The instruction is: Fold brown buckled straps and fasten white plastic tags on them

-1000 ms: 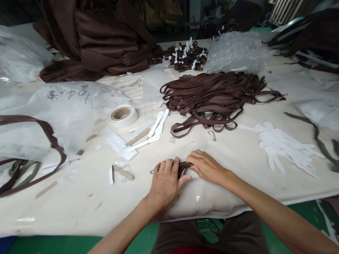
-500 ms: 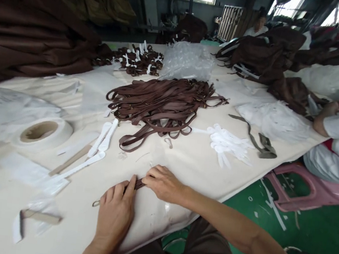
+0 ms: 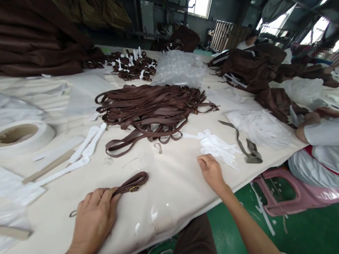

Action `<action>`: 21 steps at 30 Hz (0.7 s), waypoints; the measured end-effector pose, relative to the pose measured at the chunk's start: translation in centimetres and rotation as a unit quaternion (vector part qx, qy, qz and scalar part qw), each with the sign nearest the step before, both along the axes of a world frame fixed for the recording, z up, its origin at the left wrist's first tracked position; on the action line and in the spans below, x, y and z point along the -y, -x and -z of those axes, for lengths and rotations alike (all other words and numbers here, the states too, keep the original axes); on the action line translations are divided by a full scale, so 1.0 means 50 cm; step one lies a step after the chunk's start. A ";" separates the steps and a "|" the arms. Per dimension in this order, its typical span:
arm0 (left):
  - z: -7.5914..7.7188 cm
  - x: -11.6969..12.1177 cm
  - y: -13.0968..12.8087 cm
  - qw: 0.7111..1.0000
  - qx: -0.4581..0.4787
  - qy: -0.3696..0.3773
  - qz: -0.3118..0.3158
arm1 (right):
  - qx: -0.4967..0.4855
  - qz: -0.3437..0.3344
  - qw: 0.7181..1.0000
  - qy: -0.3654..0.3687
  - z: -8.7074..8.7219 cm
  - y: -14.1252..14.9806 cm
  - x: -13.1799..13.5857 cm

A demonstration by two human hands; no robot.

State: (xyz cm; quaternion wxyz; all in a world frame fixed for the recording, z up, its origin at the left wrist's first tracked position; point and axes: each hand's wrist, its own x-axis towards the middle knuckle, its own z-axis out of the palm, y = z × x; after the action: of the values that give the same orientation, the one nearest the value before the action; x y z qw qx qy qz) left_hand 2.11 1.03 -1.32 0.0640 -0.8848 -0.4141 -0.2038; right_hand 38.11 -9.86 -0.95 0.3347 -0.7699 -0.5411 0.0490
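My left hand (image 3: 95,219) is wrapped round a folded brown strap (image 3: 131,183) and presses it on the table. The strap's looped end, with a small brass-coloured buckle, sticks out past my fingers. A small metal loop (image 3: 73,213) shows on the other side of the hand. My right hand (image 3: 212,171) is off the strap, its fingers curled together with nothing visible in them. It hovers just in front of a pile of white plastic strips (image 3: 218,145). Behind the hands lies a large heap of brown straps (image 3: 153,108).
On the left are a white tape roll (image 3: 43,133), more white strips (image 3: 91,144) and paper scraps. Bundled straps (image 3: 134,65), bubble wrap (image 3: 181,68) and brown bags (image 3: 254,63) lie farther back. A co-worker's sleeve (image 3: 336,129) and a pink stool (image 3: 273,189) are at the right.
My right hand has let go of the folded strap and moved right to the white strips. My left hand keeps hold of the strap. The view has turned to the right.
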 end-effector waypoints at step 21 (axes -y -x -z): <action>-0.159 0.026 -0.065 0.572 0.641 0.512 0.003 | 0.051 -0.100 0.967 0.228 -0.095 -0.211 -0.019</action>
State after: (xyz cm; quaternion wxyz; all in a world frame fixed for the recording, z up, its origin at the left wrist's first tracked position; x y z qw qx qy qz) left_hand 5.34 -0.26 6.63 -0.6824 -0.4093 -0.3791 -0.4723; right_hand 48.64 -8.93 3.80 0.1159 -0.7690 -0.6067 0.1647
